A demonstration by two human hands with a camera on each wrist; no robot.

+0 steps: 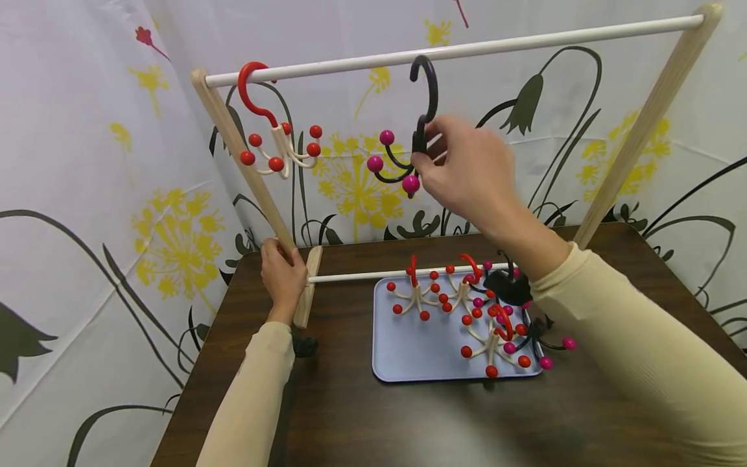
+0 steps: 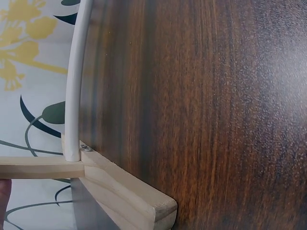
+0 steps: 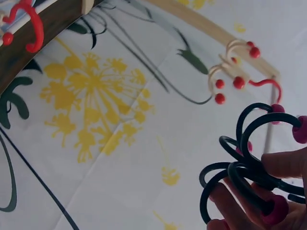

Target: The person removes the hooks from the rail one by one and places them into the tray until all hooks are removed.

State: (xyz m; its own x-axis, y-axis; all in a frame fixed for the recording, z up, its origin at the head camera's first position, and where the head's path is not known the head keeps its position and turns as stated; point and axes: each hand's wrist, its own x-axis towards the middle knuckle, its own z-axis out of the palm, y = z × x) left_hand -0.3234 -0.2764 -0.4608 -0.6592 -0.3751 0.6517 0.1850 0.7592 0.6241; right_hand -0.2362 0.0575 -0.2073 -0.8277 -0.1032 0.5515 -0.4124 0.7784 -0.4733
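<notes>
My right hand (image 1: 469, 165) pinches the neck of a black multi-arm hanger (image 1: 431, 91) with pink ball tips. The hanger is upright, its hook beside the white top rail (image 1: 362, 62) of a wooden-framed rack and overlapping it in the head view. In the right wrist view, the hanger's curved black arms (image 3: 247, 167) spread around the fingers. Low on the rack's left wooden post (image 1: 248, 155), my left hand (image 1: 283, 275) grips just above the foot (image 1: 308, 285). A cream hanger with a red hook (image 1: 245, 91) and red ball tips hangs near the rail's left end.
A pale blue tray (image 1: 403, 363) on the dark wood table (image 1: 350, 415) holds several red-hooked cream hangers (image 1: 493, 334) and black hangers with pink tips (image 1: 533, 334). Behind the tray runs the rack's lower white bar (image 1: 362, 276). A flower-patterned curtain (image 1: 175, 130) stands behind the table.
</notes>
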